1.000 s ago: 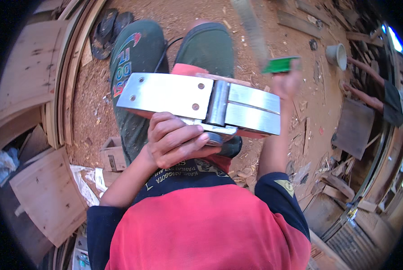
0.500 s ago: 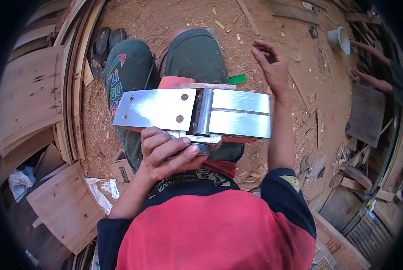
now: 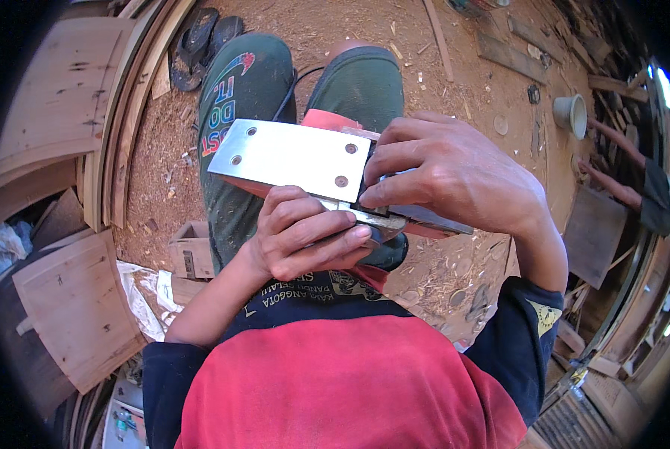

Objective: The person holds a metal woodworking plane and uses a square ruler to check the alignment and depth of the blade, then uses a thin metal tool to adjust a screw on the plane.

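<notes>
1. Planer [image 3: 286, 161]: orange body, silver plate uppermost; centre of frame.
2. Right hand [image 3: 455, 172]: right of centre; fingers bent into the planer's middle gap, grip uncertain.
3. Left hand [image 3: 297, 238]: centre; curled round the planer's lower edge, holding it.
4. Wooden box [image 3: 193, 260]: left of centre; contents unclear.
5. Bucket [image 3: 562, 114]: pale, tilted, upper right; contents unclear.
6. Bottle [image 3: 121, 426]: lower left; small.

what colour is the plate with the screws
The plate is shiny silver; head view shows it best.
</notes>
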A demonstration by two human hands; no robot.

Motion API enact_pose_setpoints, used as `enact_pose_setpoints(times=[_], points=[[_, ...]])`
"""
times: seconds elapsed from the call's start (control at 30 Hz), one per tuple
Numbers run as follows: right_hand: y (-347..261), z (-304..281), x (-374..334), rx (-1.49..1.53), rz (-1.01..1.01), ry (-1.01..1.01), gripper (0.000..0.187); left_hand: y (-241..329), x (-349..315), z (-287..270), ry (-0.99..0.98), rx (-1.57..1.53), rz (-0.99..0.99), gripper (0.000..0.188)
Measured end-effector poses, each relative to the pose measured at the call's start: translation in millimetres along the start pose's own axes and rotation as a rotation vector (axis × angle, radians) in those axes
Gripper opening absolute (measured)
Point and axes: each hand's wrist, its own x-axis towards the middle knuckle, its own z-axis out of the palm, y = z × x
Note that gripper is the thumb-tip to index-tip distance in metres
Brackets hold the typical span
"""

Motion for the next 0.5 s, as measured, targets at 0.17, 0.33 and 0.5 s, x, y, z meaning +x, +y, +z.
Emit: enact_pose_setpoints(times=[0.17,0.33,0.5], points=[[1,2,2,-0.049,-0.004,0.001,0.02,-2,-2,0,0.006,-0.007,-0.002,0.046],[1,6,-1,-0.038,0.011,0.048,0.026,-3,-4,2,0.024,-0.011,0.005,0.047],[3,11,-5,-0.049,0.003,0.094,0.025,-3,-3,2,0.011,-0.016,0.012,0.047]])
